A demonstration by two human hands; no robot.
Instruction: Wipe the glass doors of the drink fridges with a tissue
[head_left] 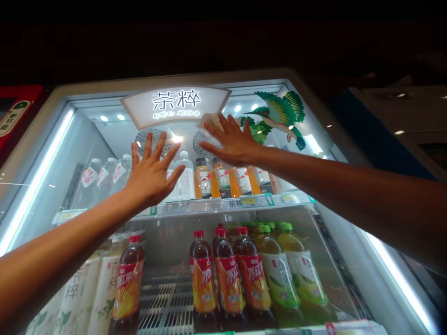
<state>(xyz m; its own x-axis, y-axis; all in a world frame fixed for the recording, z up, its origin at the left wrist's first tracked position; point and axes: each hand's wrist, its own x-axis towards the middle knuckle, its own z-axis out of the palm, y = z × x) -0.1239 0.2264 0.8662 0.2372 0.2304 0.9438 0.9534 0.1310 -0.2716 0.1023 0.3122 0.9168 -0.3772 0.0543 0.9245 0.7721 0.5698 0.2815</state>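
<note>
Both my arms reach up toward the glass front of a lit drinks fridge (296,79). My left hand (153,170) has its fingers spread and holds nothing I can see; it appears against the glass, before the upper shelf. Higher and to the right, my right hand (232,142) lies flat with fingers apart, just below the lit sign (176,104). A pale, thin patch (208,121) shows at its fingertips; I cannot tell whether it is a cloth or a reflection. A kingfisher picture (279,114) is on the glass beside that hand.
Behind the glass, the upper shelf (209,204) carries clear bottles (90,179) and orange drinks (203,179). Below stand red-capped tea bottles (202,279), green-capped bottles (279,270) and white bottles (104,284). A red machine (30,100) flanks the fridge on the left.
</note>
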